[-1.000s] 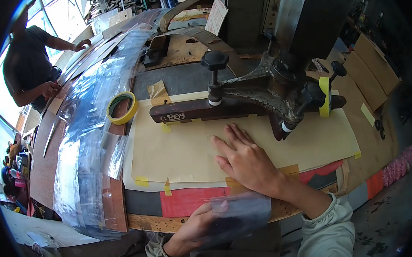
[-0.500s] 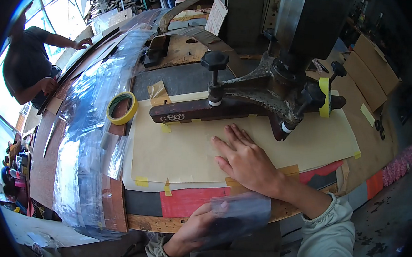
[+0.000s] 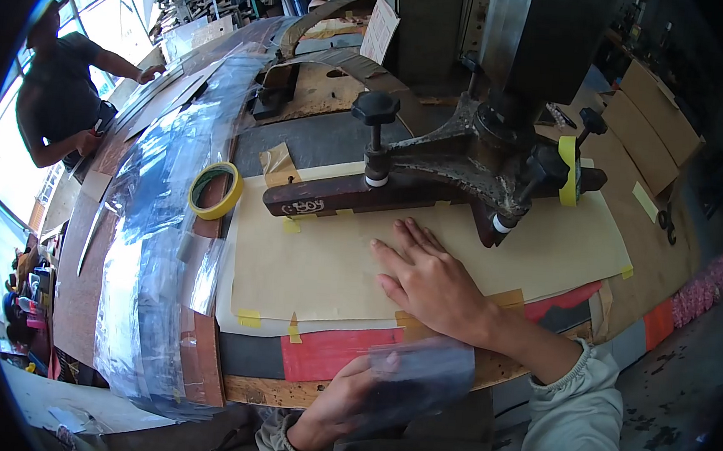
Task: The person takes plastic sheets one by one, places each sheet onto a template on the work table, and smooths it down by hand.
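Observation:
My right hand point(image 3: 433, 281) lies flat on a cream sheet point(image 3: 316, 273), fingers spread, just below the dark press bar point(image 3: 313, 199) marked with white writing. Near the table's front edge, my left hand point(image 3: 349, 396) is closed on a clear plastic sheet point(image 3: 426, 377), its thumb on top and its other fingers mostly hidden. Yellow tape pieces mark the cream sheet's edges. Beneath its front edge shows a red strip point(image 3: 336, 351). A black metal press head point(image 3: 467, 149) with knobs stands over the bar.
A yellow tape roll point(image 3: 215, 190) lies left of the cream sheet, beside a stack of clear plastic point(image 3: 143, 294). Another roll point(image 3: 568, 171) hangs on the press. Scissors point(image 3: 667, 226) lie at the right. Another person point(image 3: 65, 92) stands at the far left.
The other person has shifted, and the long dark strip at their hands half a second ago is no longer raised there. My hands and the plastic sheet have stayed in place.

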Action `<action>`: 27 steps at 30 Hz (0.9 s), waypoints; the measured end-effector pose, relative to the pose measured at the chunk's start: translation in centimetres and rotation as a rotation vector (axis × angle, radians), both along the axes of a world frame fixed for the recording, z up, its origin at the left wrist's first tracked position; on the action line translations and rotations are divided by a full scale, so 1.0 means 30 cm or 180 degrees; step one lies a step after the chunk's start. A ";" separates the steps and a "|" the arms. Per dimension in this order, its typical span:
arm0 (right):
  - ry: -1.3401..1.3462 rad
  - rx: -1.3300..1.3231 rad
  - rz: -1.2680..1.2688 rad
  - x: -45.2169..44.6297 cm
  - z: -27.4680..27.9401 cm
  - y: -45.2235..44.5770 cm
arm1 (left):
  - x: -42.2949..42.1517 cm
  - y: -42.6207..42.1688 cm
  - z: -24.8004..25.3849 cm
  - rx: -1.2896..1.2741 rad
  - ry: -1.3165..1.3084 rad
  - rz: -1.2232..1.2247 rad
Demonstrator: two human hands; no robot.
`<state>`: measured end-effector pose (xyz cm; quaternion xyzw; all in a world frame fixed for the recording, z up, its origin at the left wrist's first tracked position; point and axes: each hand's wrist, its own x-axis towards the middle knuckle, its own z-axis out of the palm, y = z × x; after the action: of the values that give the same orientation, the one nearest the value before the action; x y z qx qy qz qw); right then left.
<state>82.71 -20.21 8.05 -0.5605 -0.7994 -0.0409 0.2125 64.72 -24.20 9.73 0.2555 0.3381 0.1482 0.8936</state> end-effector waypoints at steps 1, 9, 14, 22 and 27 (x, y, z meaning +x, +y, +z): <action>-0.0020 -0.0002 -0.0001 0.000 0.001 -0.001 | -0.001 -0.001 -0.004 0.0013 0.0038 0.0008; 0.0007 0.0026 0.0004 0.000 -0.002 0.000 | 0.004 -0.001 0.003 -0.0001 -0.0057 0.0035; 0.0002 0.0013 -0.0003 -0.001 -0.003 -0.001 | -0.001 -0.004 -0.015 0.0028 0.0047 0.0054; 0.0129 0.0010 0.0054 -0.001 -0.002 -0.002 | 0.000 -0.003 -0.020 0.0127 0.0003 0.0046; 0.0401 -0.0038 0.0051 0.002 0.006 -0.010 | 0.021 -0.015 0.011 0.0092 0.0190 0.0276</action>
<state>82.76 -20.52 8.22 -0.5568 -0.7891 0.0008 0.2594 65.35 -24.64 10.05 0.2578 0.3732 0.1840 0.8720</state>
